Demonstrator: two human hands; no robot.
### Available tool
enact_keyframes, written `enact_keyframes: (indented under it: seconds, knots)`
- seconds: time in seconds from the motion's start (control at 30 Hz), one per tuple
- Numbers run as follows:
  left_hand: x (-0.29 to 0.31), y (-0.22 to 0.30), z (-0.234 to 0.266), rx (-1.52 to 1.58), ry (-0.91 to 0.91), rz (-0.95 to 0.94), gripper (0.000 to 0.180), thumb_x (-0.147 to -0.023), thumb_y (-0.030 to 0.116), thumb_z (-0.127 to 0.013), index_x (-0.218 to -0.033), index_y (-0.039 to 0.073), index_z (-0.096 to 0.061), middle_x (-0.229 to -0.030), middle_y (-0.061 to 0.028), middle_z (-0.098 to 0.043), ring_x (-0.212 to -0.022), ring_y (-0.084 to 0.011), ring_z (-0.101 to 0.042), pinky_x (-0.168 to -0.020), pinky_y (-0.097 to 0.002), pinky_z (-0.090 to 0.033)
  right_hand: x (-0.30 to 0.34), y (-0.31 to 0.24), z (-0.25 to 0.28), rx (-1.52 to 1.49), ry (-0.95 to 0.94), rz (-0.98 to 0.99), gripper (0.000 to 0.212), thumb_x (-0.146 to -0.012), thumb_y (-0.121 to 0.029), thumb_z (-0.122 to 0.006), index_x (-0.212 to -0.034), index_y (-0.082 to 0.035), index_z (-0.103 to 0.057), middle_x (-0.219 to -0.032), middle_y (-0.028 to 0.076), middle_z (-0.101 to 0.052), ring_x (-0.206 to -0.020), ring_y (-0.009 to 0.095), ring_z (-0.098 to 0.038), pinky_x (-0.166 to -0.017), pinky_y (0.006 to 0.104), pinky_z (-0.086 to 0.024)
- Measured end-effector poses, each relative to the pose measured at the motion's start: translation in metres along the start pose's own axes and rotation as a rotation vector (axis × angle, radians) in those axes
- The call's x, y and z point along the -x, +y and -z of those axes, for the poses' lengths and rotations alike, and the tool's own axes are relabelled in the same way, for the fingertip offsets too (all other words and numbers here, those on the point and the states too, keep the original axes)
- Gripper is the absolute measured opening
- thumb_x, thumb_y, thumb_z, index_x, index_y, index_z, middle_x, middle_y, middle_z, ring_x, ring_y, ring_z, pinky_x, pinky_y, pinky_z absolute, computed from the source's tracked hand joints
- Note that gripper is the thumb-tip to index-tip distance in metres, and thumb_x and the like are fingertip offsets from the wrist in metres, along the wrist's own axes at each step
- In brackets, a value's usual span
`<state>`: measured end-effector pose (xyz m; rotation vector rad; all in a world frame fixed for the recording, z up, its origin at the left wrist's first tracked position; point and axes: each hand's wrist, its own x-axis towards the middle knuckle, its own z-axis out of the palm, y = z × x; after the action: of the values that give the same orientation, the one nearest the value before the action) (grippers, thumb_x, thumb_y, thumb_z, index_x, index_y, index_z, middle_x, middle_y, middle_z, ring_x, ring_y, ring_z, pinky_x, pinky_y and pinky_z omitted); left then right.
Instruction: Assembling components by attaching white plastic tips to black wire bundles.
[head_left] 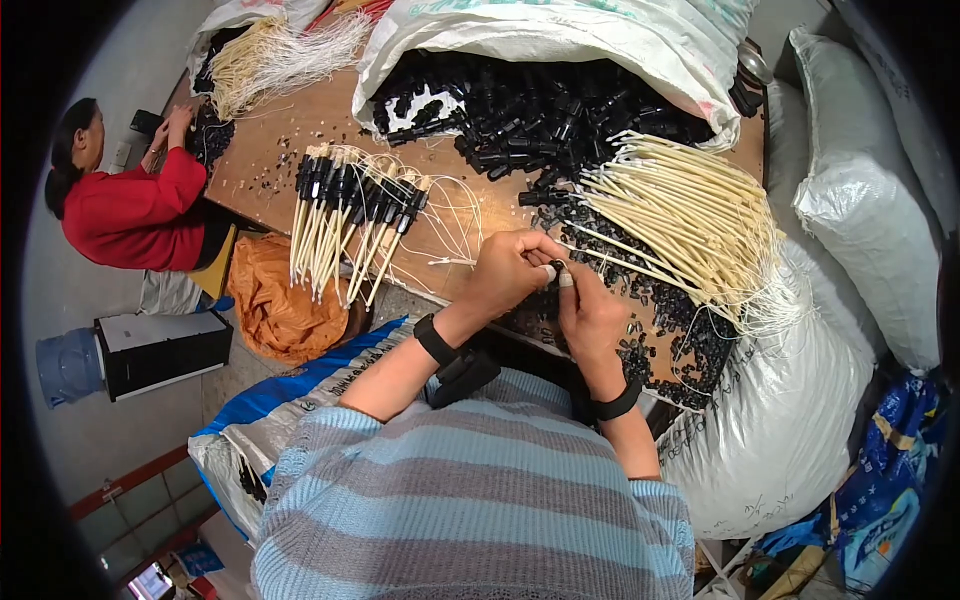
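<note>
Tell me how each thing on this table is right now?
Left hand: closed on a small black plastic cap.
Right hand: pinching the same cap.
Big white woven sack: open, spilling caps.
Loose cream plastic tubes: piled, uncapped.
Capped cream tubes: laid in a row.

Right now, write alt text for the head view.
Both hands, left hand and right hand, pinch a small black cap over a wooden table. Cream tubes, a sack of black caps and finished pieces lie around.
</note>
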<state>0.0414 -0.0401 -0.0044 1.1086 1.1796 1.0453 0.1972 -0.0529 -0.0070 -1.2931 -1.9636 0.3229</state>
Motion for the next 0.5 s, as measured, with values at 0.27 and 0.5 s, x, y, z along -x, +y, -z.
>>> enact_keyframes:
  seconds: [0.27, 0.5]
  knots:
    - [-0.001, 0.016, 0.008, -0.465, 0.016, -0.525, 0.021, -0.067, -0.008, -0.063, -0.086, 0.001, -0.065, -0.091, -0.0068, -0.066, -0.083, -0.0191, -0.064, -0.073, -0.0293, -0.050, -0.009, 0.003, 0.023, -1.214, -0.105, -0.680, 0.011, -0.089, -0.004, -0.062, -0.100, 0.000, -0.065, -0.073, -0.004, -0.059, -0.050, 0.002, -0.042, -0.046, 0.0166, -0.031]
    - [-0.001, 0.008, 0.004, -0.492, -0.070, -0.530, 0.041, -0.065, -0.003, -0.065, -0.105, 0.006, -0.063, -0.092, -0.0091, -0.065, -0.090, -0.0276, -0.061, -0.082, -0.0359, -0.048, -0.017, 0.005, 0.033, -1.513, -0.075, -0.775, 0.012, -0.091, -0.005, -0.060, -0.102, 0.001, -0.063, -0.059, -0.008, -0.041, -0.046, 0.001, -0.027, -0.043, 0.0182, -0.022]
